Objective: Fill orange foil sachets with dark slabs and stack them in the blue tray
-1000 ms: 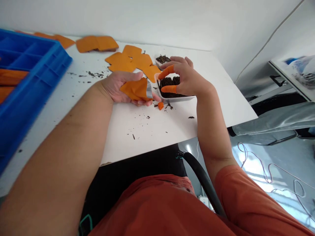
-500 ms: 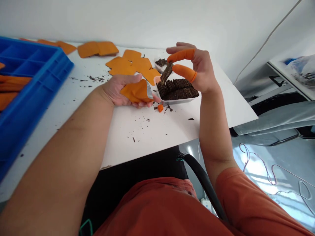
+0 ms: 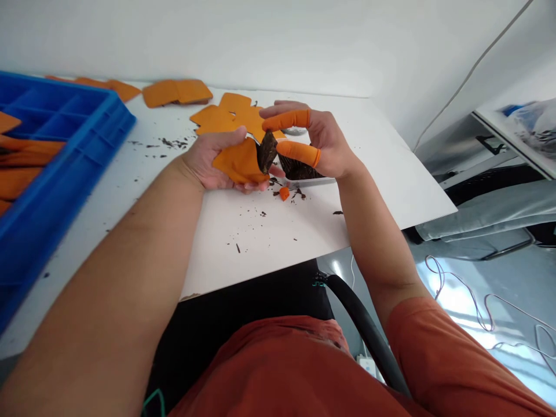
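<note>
My left hand (image 3: pixel 212 156) is wrapped round an orange pouch (image 3: pixel 241 162), its mouth facing right. My right hand (image 3: pixel 321 139), with orange finger cots on thumb and forefinger, pinches a dark brown pressed leaf piece (image 3: pixel 266 153) at the pouch's mouth. How far the piece reaches inside cannot be made out. Behind and below the right hand is a clear plastic tub (image 3: pixel 315 182) of similar dark pieces, partly hidden by the fingers. A small crumpled orange bit (image 3: pixel 284 193) lies on the table in front of the tub.
Several flat orange pouches (image 3: pixel 217 119) lie beyond my hands, with a stacked pair (image 3: pixel 177 92) near the wall. A blue divided crate (image 3: pixel 87 156) holding orange pouches stands at left. Dark crumbs (image 3: pixel 174 142) are scattered over the white table (image 3: pixel 269 249). Cables (image 3: pixel 460 289) trail on the floor at right.
My right hand has moved left and slightly down from above the tub, bringing the dark piece to the pouch's mouth. My left hand still holds the pouch in nearly the same place.
</note>
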Motion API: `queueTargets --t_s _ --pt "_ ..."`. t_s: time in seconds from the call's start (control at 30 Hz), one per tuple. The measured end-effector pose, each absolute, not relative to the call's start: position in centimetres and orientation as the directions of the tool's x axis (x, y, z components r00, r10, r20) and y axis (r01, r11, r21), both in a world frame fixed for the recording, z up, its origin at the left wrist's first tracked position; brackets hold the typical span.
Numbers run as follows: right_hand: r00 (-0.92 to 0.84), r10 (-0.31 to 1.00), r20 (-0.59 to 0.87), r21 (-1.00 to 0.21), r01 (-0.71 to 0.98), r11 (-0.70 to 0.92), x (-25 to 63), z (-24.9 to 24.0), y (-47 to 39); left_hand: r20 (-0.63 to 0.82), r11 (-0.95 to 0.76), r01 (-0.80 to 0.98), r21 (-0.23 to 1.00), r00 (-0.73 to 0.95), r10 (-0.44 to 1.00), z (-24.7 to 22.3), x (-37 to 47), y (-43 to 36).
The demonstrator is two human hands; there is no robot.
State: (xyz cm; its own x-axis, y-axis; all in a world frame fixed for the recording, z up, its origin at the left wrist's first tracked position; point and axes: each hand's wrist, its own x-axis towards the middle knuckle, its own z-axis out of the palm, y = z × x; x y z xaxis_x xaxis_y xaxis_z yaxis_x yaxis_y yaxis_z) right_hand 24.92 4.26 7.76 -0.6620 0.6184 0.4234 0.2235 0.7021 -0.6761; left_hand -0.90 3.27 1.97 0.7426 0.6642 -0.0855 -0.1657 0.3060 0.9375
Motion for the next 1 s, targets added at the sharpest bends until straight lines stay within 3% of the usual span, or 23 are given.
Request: queueTargets --t_s 0.33,0.7,1.0 --pt "-0.669 0.574 0.472 -0.676 0.144 0.723 25.1 7.1 5.1 -0.007 0.288 -0.238 0.927 0.759 0.651 2.4 -0.6 3.1" --pt "-0.739 0.468 0.485 -0.465 0.235 0.854 25.1 6.1 5.3 -0.049 0.269 -0.177 0.947 0.746 0.664 1.9 -0.9 3.4" --pt "-0.802 0.417 0.428 -0.409 0.239 0.88 24.6 6.1 5.2 -0.077 0.338 -0.207 0.918 0.743 0.665 2.2 -0.8 3.2"
